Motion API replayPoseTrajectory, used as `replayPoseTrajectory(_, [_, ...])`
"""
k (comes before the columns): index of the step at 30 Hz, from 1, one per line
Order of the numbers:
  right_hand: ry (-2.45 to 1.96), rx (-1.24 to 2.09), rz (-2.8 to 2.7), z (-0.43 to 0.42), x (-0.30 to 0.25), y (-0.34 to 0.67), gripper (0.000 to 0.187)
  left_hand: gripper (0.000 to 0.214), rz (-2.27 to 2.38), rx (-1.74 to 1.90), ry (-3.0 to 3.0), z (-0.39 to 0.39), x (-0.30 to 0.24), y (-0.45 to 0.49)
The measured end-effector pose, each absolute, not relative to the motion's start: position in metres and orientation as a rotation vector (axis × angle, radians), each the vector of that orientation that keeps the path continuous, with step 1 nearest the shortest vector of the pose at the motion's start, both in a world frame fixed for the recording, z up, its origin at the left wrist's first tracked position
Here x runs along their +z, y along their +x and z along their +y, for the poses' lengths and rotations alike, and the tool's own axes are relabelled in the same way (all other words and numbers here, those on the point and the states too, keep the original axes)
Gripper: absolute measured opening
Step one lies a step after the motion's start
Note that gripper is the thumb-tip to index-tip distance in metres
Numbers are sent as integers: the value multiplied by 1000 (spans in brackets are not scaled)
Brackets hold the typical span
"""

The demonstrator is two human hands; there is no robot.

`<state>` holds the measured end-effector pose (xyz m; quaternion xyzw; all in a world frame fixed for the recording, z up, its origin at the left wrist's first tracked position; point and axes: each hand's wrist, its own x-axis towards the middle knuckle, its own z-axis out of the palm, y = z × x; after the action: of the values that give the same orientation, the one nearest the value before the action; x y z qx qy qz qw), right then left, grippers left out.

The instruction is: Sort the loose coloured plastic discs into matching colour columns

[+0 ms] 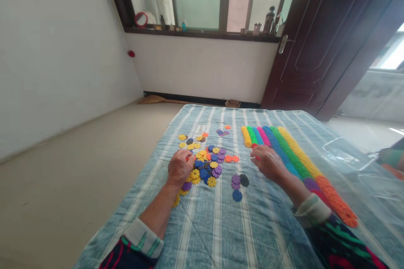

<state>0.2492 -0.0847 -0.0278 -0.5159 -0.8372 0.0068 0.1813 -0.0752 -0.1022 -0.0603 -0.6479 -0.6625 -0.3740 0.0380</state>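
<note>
My left hand [180,167] is closed at the left side of a loose pile of notched plastic discs [204,172], mostly yellow, blue and purple. A bit of red shows at its fingertips, apparently a red disc [188,158]. My right hand [267,162] is closed at the near end of the short rows, with red discs [257,158] at its fingertips. Another spot of red [254,146] shows just beyond its fingers. Long rows of overlapping discs in blue, green and yellow [296,147] run beside and partly behind my right forearm.
A striped cloth [208,227] covers the table. Purple, black and blue discs [236,195] lie between my arms, and orange discs [232,159] near the pile. Clear plastic containers [349,155] stand at the right. A dark door [303,42] and windowsill [202,35] are beyond.
</note>
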Motion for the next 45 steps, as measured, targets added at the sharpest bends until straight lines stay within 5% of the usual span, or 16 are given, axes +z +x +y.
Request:
replayPoseTrajectory(21, [-1228,216,-2370,-111,-46,185,13,9,-1954,-1028,-2418,-106,-49,-76])
replayPoseTrajectory(34, [-1044,314,-2134,-121,-45,169,8,20,-1979,-1583,-2508,-124,-27,-42])
replayPoseTrajectory(45, [-982,581,-2060,-120,-26,167,16,27,-1986,-1704,-2772,-138,-16,-10])
